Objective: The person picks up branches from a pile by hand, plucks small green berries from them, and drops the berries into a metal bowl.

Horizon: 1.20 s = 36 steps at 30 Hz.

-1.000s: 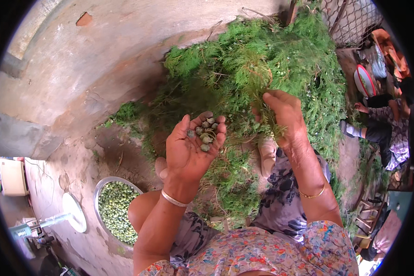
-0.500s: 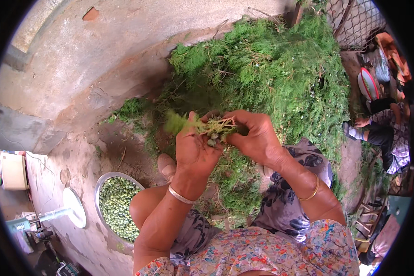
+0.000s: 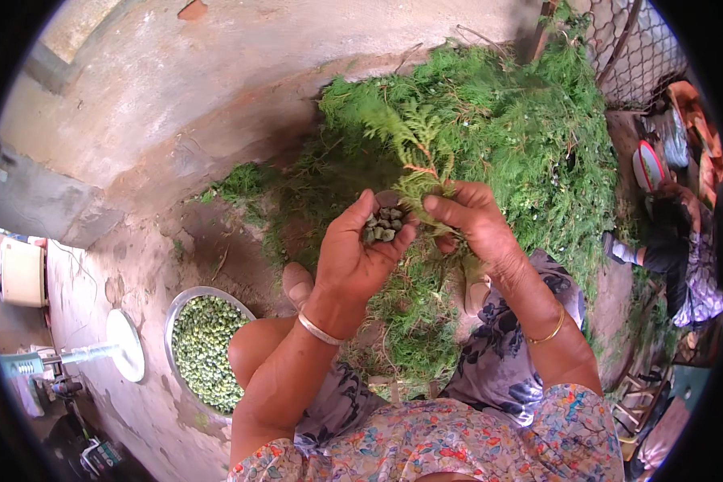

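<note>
My left hand (image 3: 347, 261) is cupped, palm up, round several small grey-green cones (image 3: 384, 226). Close by on its right, my right hand (image 3: 480, 229) pinches a green conifer sprig (image 3: 419, 140) between thumb and fingers. The sprig's feathery leaves and reddish stem point up and away from me. Beyond both hands spreads a big heap of cut conifer branches (image 3: 530, 136). More loose greenery (image 3: 418, 337) lies on the ground between my legs.
Left of my knee stands a round metal basin (image 3: 169, 331) full of green cones. Farther left is a white round stand base (image 3: 127, 345) with a pale blue pole. A wall (image 3: 177, 104) bounds the far left. At the right another person (image 3: 683, 249) sits near the heap.
My right hand has moved a little right, drawing the sprig away from my left hand. The cones in my left palm now show plainly. The view has shifted slightly.
</note>
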{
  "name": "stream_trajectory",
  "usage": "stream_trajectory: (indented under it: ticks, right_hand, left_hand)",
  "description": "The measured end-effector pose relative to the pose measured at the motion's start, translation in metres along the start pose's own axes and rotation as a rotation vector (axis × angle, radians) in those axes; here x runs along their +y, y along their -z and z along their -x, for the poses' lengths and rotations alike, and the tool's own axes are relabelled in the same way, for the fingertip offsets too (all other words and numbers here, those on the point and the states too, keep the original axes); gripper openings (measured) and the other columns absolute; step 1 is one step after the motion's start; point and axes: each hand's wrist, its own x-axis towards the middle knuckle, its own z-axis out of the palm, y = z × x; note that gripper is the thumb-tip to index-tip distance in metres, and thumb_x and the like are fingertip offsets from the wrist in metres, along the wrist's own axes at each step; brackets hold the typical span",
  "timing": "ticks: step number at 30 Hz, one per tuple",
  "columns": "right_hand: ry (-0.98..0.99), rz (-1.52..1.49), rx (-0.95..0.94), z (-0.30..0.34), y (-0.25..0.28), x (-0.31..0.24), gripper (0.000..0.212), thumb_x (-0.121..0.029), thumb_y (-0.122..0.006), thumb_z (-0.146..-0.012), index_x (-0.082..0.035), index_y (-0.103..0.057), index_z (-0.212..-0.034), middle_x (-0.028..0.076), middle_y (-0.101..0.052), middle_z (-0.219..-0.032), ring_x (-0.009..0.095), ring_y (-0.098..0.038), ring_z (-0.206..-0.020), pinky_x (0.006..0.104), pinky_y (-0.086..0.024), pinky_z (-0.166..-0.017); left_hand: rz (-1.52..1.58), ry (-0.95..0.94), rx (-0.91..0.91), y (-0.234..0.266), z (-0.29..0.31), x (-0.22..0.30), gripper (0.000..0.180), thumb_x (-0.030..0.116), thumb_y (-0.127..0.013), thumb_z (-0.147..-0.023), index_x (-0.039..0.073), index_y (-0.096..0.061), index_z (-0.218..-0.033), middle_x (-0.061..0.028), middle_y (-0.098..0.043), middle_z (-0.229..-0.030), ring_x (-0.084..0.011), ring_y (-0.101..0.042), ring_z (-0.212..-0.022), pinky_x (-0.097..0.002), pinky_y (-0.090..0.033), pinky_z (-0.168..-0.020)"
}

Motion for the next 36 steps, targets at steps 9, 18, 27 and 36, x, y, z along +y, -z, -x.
stream_trajectory:
  ticks: [9, 18, 27, 36]
  right_hand:
    - [0.099, 0.127, 0.191, 0.007, 0.003, 0.023, 0.022, -0.020, -0.067, -0.079, -0.002, -0.062, -0.090, 0.002, -0.055, -0.065, 0.013, -0.049, -0.046, 0.0268, -0.038, -0.044]
    - [0.100, 0.152, 0.177, -0.004, 0.043, 0.042, 0.009, -0.013, -0.058, -0.089, -0.004, -0.058, -0.093, -0.003, -0.044, -0.056, 0.007, -0.039, -0.042, 0.0219, -0.031, -0.039]
    - [0.121, 0.316, 0.192, 0.016, 0.042, 0.042, 0.010, -0.012, -0.061, -0.087, -0.006, -0.057, -0.081, -0.003, -0.048, -0.061, 0.008, -0.041, -0.040, 0.0227, -0.033, -0.036]
    - [0.535, 1.147, 0.578, 0.084, 0.129, -0.045, 0.019, -0.016, -0.060, -0.085, 0.002, -0.060, -0.087, -0.001, -0.050, -0.066, 0.008, -0.040, -0.062, 0.0259, -0.034, -0.056]
  left_hand:
    - [-0.476, -0.260, 0.026, 0.000, 0.060, 0.134, 0.023, 0.016, -0.057, -0.090, -0.005, -0.054, -0.099, -0.0192, -0.058, -0.092, -0.0233, -0.057, -0.071, -0.0217, -0.045, -0.046]
    - [-0.510, -0.657, 0.449, 0.122, 0.197, 0.227, 0.018, 0.009, -0.059, -0.085, -0.006, -0.057, -0.094, -0.0167, -0.061, -0.079, -0.0252, -0.060, -0.069, -0.0292, -0.047, -0.051]
    - [-1.275, -0.972, 0.880, 0.295, 0.312, 0.216, 0.034, 0.013, -0.068, -0.068, -0.007, -0.065, -0.095, -0.0118, -0.064, -0.082, -0.0217, -0.056, -0.077, -0.0319, -0.043, -0.074]
    - [-0.932, -0.870, 0.801, 0.202, 0.277, 0.207, 0.019, 0.008, -0.062, -0.077, -0.008, -0.064, -0.086, -0.0087, -0.062, -0.072, -0.0121, -0.056, -0.059, -0.0225, -0.046, -0.054]
